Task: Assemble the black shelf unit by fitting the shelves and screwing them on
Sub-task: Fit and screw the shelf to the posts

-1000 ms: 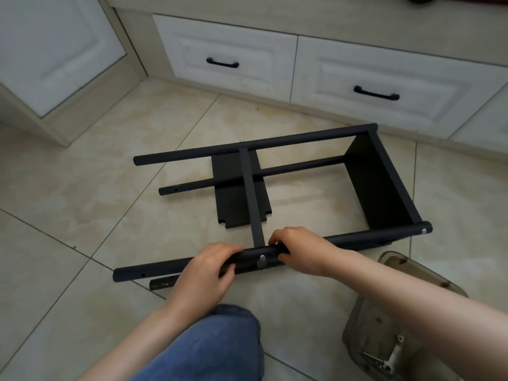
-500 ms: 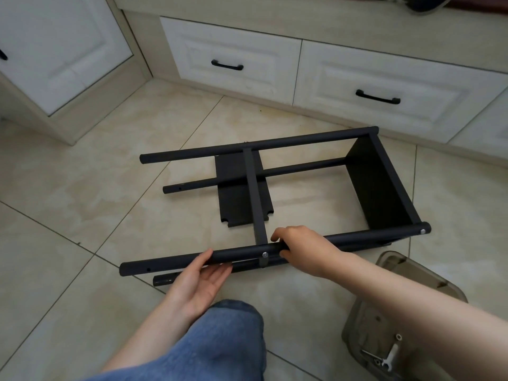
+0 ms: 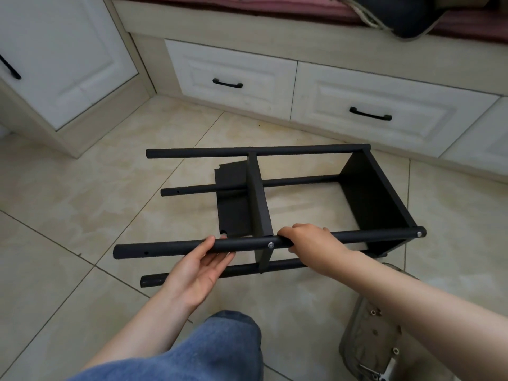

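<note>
Black metal-pole shelf unit [image 3: 302, 151] lies on its side on the beige tiled floor [image 3: 82, 204], in front of white drawers [image 3: 231, 78]. Left-hand grip [image 3: 198, 268] is palm up, fingers hooked under and round the near upper black round pole [image 3: 165, 248], thumb on the near side. Right-hand grip [image 3: 310, 243] is curled over the same pole, just right of the middle flat black shelf panel [image 3: 259, 199]. Both are closed on that pole.

Progress, judged: roughly two thirds. The middle panel and the end black shelf panel [image 3: 376, 204] sit between the four poles. Silver screw heads [image 3: 271, 245] show at both joints on the near upper pole; the other joints can't be checked from here. One loose flat black shelf panel [image 3: 232, 199] lies on the floor under the unit, not fitted. Empty screw holes [image 3: 146, 253] show near the open left ends of the poles. Likely left to do: seat the loose panel at that end and drive its screws.

Container: translucent grey plastic tray [image 3: 353, 334] on the floor at lower right, partly cut off. It holds a few small pale fittings [image 3: 373, 312] and a metal tool-like piece [image 3: 384, 373]; exact kind too small to tell.
</note>
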Demonstrator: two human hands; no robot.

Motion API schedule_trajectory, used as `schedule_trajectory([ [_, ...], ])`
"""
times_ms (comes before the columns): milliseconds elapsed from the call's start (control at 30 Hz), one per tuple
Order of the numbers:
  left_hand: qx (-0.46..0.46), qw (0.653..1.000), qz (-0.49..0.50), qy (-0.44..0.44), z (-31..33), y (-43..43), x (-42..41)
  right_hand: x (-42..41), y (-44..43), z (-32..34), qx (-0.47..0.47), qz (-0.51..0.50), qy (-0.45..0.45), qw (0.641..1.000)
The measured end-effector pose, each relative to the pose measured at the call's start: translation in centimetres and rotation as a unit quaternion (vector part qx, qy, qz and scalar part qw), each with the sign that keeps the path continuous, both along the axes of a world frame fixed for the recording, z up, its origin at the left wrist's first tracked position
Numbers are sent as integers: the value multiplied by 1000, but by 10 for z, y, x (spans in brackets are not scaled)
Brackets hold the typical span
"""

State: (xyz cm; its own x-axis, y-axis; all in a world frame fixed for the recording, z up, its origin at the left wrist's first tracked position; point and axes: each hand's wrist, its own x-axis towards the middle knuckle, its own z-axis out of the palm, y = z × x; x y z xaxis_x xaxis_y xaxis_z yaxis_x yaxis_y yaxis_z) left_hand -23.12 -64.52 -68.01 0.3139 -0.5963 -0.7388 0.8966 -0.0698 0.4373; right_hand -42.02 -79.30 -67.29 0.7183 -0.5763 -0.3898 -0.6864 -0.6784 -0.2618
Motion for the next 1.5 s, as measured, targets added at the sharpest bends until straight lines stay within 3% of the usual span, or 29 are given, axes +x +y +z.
schedule_trajectory([
  [200, -53, 994, -44, -83, 55, -32, 9, -2, -11, 30, -22, -47, -79, 995],
  [400, -107, 967, -113, -202, 118, -65, 5, -6, -19, 67, -47, -107, -147, 982],
  [667, -122, 910, -195, -345, 185, -86, -10, -22, -15, 95, 10, -155, -231, 960],
  [1033, -110, 841, -260, -462, 246, -96, -51, -33, 2, 107, 96, -200, -335, 916],
  [1267, -114, 789, -295, -527, 252, -77, -73, -36, 26, 102, 151, -203, -350, 902],
  [1500, -142, 723, -357, -574, 262, -51, -101, -56, 58, 104, 142, -174, -290, 930],
])
